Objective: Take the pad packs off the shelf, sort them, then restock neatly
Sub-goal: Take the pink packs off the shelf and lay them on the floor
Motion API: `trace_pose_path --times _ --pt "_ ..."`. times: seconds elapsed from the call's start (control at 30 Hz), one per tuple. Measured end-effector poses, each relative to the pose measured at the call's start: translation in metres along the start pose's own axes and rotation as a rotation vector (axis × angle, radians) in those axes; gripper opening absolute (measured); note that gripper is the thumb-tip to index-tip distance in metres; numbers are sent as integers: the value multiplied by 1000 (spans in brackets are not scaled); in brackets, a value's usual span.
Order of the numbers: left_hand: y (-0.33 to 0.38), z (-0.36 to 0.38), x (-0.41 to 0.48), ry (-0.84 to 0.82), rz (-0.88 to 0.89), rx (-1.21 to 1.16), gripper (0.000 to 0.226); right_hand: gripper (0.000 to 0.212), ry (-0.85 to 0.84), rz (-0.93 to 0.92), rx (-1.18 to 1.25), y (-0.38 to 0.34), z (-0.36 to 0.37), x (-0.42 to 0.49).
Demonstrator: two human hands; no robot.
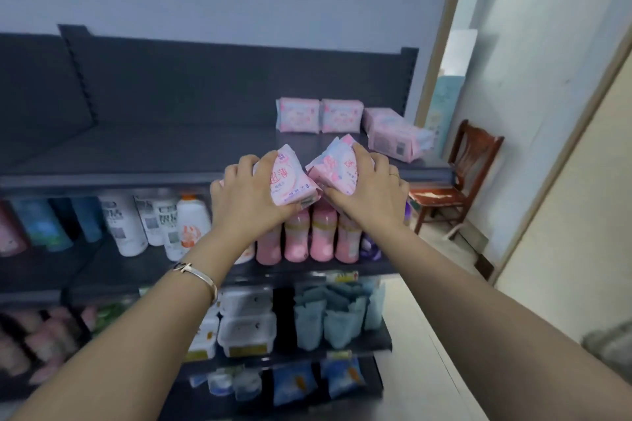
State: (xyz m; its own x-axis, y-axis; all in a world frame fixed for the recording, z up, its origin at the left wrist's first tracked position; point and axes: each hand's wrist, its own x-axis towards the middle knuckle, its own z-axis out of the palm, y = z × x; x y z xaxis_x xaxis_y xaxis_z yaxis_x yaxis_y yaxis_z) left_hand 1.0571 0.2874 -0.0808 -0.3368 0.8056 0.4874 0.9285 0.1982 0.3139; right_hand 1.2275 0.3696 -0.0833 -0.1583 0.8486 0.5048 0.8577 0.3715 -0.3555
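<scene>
Head view: the left hand (249, 195) is gripping a pink-and-white plastic pad pack (290, 181), the right hand (371, 193) a second pink pack (333, 166), at the front edge of the dark metal shelf (154, 150). Three more pink packs (341, 115) are sitting near its right rear corner; a brown wooden chair (460, 178) is standing beyond.

Both forearms show bare, from the bottom edge of the view up to the wrists. The left wrist wears a slim, pale silver-toned metal bangle (201, 278). It is a narrow flat band that sits loosely, with a small darker clasp-like piece on its upper side. The left hand (251, 193) is bare. The right hand (369, 191) wears a thin gold-coloured ring (394, 175), seen as a fine line across one finger. Finer detail on either piece is too blurred to tell.
</scene>
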Motion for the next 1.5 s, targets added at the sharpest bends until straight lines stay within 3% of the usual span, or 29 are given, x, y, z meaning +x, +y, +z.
trace_pose_path --times 0.33,0.73,1.27,1.5 --pt "31 108 -71 -278 -24 -53 91 97 -53 241 -66 105 56 -99" --pt "66 272 -197 -543 -107 -131 91 91 -307 451 -4 247 140 -216" --pt "-59 575 -465 -977 -166 -32 92 92 -685 665 -150 372 422 -494" --pt "-119 719 -598 -1161 -60 1 97 92 -996 718 -165 433 554 -610"
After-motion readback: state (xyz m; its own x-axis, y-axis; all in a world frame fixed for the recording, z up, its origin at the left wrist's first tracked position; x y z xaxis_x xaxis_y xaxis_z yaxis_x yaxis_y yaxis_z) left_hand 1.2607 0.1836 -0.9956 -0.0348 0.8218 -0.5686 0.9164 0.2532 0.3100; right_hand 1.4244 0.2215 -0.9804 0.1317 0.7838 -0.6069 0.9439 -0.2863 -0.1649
